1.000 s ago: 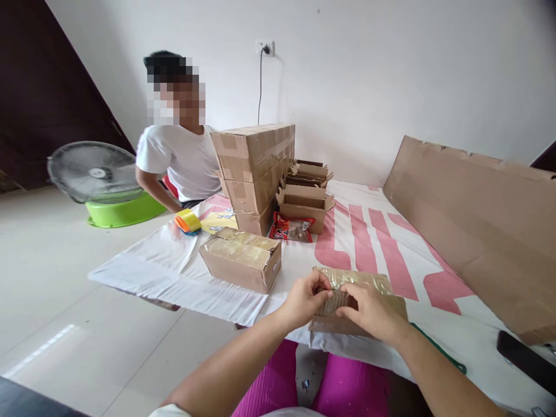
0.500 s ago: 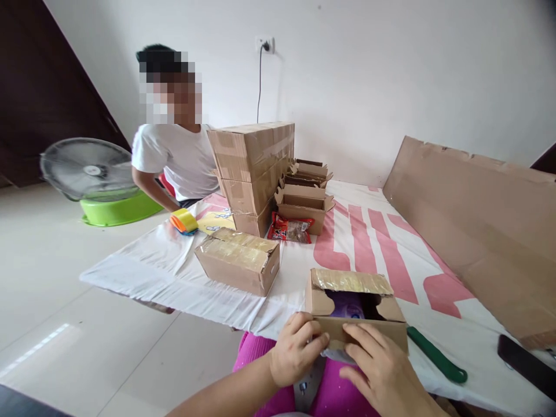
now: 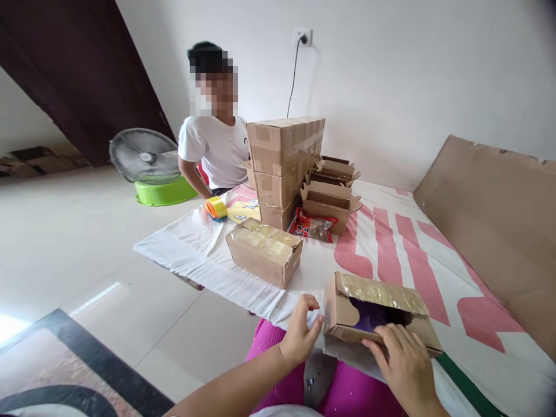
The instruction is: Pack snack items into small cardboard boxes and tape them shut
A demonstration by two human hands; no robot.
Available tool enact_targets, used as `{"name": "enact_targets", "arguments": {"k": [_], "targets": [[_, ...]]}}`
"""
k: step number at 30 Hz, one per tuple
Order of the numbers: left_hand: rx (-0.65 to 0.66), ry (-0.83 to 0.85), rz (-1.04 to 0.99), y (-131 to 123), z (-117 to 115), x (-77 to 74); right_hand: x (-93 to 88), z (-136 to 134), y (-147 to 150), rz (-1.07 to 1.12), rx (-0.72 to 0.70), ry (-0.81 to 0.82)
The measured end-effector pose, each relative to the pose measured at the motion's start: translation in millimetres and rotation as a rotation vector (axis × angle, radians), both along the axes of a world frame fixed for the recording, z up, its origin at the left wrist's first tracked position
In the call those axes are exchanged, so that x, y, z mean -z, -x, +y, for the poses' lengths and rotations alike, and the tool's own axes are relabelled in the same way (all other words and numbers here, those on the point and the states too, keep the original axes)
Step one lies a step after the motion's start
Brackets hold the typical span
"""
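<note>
A small cardboard box (image 3: 386, 286) with tape on its top flap sits at the table's near edge, in front of me. Its top is partly open, and something purple (image 3: 367, 315) shows inside. My right hand (image 3: 402, 353) grips the box's front edge, fingers over it and thumb against the front. Just left of the box, my left hand (image 3: 303, 330) is held in the air with fingers apart, holding nothing. A dark green handle-like thing (image 3: 467, 385) lies right of the box, partly hidden by it.
A taped box (image 3: 264, 252) stands to the left, with stacked boxes (image 3: 278, 168) behind it. Beside the stack are open boxes (image 3: 328, 200) and a red food packet (image 3: 313, 226). Tape rolls (image 3: 216, 208) lie near a seated person (image 3: 215, 150). A cardboard sheet (image 3: 490, 226) leans at right.
My left hand has come off the box's front and opened. My right hand now grips the front edge, and the box has turned somewhat. The view has swung left.
</note>
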State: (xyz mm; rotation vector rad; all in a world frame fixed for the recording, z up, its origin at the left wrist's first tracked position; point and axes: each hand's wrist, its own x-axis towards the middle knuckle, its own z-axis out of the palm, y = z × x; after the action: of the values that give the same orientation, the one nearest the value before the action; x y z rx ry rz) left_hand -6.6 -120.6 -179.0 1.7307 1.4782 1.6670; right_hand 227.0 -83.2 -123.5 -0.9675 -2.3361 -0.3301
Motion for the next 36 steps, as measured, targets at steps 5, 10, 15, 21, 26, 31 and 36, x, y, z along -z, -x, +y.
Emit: {"name": "enact_targets", "arguments": {"k": [5, 10, 15, 21, 26, 31, 36], "targets": [[0.002, 0.059, -0.121, 11, 29, -21.6, 0.3, -1, 0, 0.002, 0.008, -0.002], [0.281, -0.017, 0.129, 15, 54, -71.3, 0.9, -3, 2, 0.015, 0.025, 0.012], [0.423, 0.096, 0.468, 13, 67, -103.1, 2.3, -6, 2, 0.04, 0.031, 0.03], [0.389, 0.05, 0.438, 14, 61, -102.0, 1.7, -8, 4, 0.064, 0.041, 0.027], [0.377, -0.073, 0.37, 11, 54, -96.4, -1.0, -10, 5, 0.062, 0.056, 0.019], [0.185, -0.065, 0.298, 0, 60, -85.2, -8.2, -12, 4, 0.018, 0.059, 0.077], [0.059, -0.17, 0.251, -10, 66, -73.3, -29.2, -8, 3, 0.08, -0.013, 0.188]]}}
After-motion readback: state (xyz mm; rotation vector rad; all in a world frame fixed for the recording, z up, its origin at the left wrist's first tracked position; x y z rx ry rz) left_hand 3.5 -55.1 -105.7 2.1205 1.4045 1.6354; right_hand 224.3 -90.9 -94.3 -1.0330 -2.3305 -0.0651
